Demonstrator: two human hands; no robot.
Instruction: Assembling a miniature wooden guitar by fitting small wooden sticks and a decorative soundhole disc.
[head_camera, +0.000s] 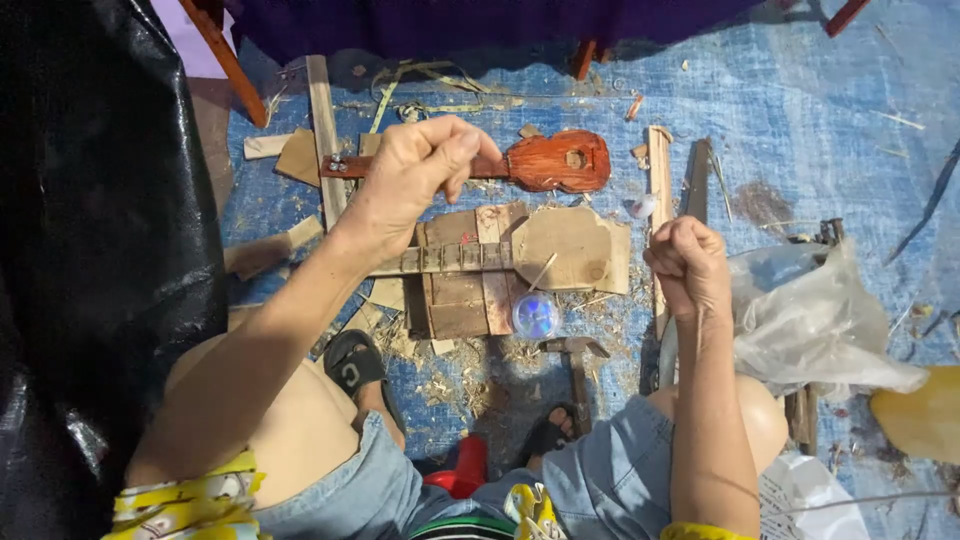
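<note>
My left hand (415, 175) is raised over the neck of a small red-brown toy guitar (556, 161), its fingers pinched together. My right hand (688, 265) is a closed fist held up to the right, beside an upright wooden strip (659, 165). Nothing can be made out in either hand; anything thin between them does not show. Below the hands an unfinished pale wooden guitar (563, 248) lies across stacked wooden blocks (458, 300). A clear round reel (535, 315) sits at the blocks' front edge.
A hammer (578, 352) lies near my feet among wood shavings on the blue tarp (820, 90). A crumpled clear plastic bag (810, 315) is at the right, black plastic sheeting (90, 250) at the left. Wood offcuts (298, 155) and a long batten (324, 135) lie at the back left.
</note>
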